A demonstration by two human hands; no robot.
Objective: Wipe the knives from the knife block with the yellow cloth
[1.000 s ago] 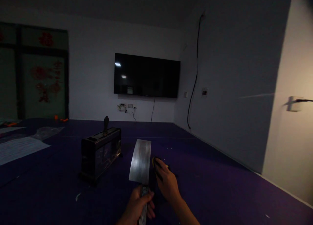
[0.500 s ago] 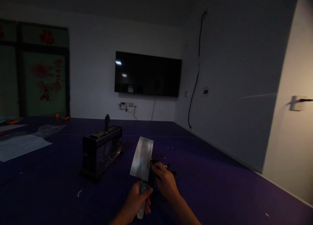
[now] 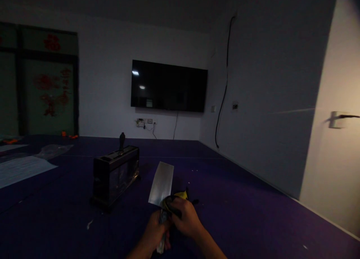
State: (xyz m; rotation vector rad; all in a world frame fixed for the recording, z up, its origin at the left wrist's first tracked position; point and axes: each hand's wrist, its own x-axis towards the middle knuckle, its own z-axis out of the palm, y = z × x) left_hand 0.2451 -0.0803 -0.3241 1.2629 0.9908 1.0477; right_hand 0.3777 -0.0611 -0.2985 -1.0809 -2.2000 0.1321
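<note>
A kitchen cleaver (image 3: 161, 184) is held up over the purple surface, its broad metal blade pointing away from me. My left hand (image 3: 153, 231) is closed around its handle. Against the lower end of the blade, my right hand (image 3: 185, 217) grips a small black-and-yellow object (image 3: 168, 203); the fingers cover much of it, so its kind cannot be made out. Just beyond the right hand a yellow and black thing (image 3: 182, 195) shows, partly hidden. Left of the cleaver stands a dark knife block (image 3: 115, 176) with one black handle sticking up from its top.
White paper (image 3: 25, 170) and clear plastic wrap (image 3: 54, 151) lie on the purple surface (image 3: 239, 214) at the left. Small white scraps are scattered about. A television (image 3: 168, 86) hangs on the far wall, and a black cable (image 3: 222, 105) runs down the right wall.
My right hand has moved down and left, bringing the black-and-yellow object from the blade's right edge to its base near the handle. The cleaver has shifted slightly lower.
</note>
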